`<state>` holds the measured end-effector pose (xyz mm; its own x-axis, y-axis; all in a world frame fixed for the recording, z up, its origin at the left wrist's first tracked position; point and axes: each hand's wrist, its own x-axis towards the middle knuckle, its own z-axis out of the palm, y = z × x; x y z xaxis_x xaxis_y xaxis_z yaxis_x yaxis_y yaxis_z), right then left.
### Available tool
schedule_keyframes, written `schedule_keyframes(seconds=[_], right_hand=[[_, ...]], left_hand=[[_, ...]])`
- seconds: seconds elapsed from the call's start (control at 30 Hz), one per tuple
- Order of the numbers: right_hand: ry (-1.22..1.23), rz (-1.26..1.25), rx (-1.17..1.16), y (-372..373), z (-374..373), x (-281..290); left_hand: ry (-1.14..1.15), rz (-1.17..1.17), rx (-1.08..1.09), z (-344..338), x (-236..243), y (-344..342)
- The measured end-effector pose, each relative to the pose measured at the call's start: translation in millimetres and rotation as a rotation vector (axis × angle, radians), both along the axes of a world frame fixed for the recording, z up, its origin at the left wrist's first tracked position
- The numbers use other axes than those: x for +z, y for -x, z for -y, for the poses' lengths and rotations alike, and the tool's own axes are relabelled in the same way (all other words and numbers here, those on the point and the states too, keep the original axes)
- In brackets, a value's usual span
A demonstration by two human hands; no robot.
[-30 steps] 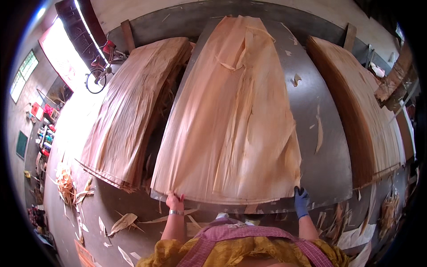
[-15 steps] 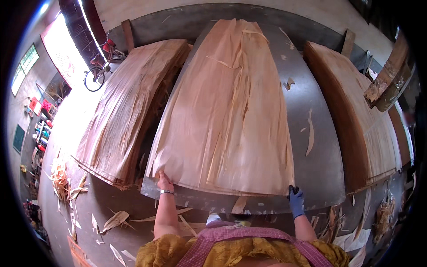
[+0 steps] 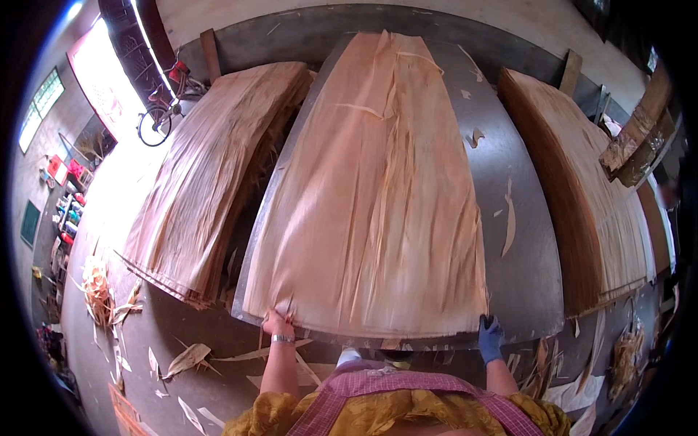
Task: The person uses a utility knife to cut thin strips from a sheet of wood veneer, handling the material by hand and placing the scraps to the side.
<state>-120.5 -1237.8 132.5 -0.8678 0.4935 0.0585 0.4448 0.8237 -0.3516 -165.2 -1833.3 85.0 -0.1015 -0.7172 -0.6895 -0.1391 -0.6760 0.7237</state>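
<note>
Long thin sheets of wood veneer (image 3: pixel 327 196) lie along a grey metal-topped table (image 3: pixel 520 240), pale pinkish on the left and more yellow and wrinkled on the right. My left hand (image 3: pixel 278 323), bare with a band at the wrist, pinches the near left corner of the veneer. In a blue glove, my right hand (image 3: pixel 491 336) is closed at the near right corner. Its fingertips are partly hidden, but they appear to grip the sheet's edge. A torn strip (image 3: pixel 360 110) lies across the far part of the veneer.
Tall veneer stacks stand on the left (image 3: pixel 211 167) and right (image 3: pixel 582 189) of the table. Veneer scraps (image 3: pixel 187 360) litter the floor. A wooden post (image 3: pixel 643 134) juts in at right. A bicycle (image 3: pixel 156 123) stands by the bright doorway.
Both hands have moved nearer to me, the left one most and slightly rightward. The veneer's near edge has come with them, now covering more of the table's front edge.
</note>
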Motion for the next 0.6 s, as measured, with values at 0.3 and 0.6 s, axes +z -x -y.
schedule_keyframes(seconds=[0.3, 0.6], right_hand=[[0.013, -0.066, 0.139, 157, 46, -6], [0.034, -0.016, 0.184, 112, 57, -28]], left_hand=[[0.033, -0.248, -0.084, 54, 13, 150], [0.046, -0.252, -0.057, 88, -12, 80]])
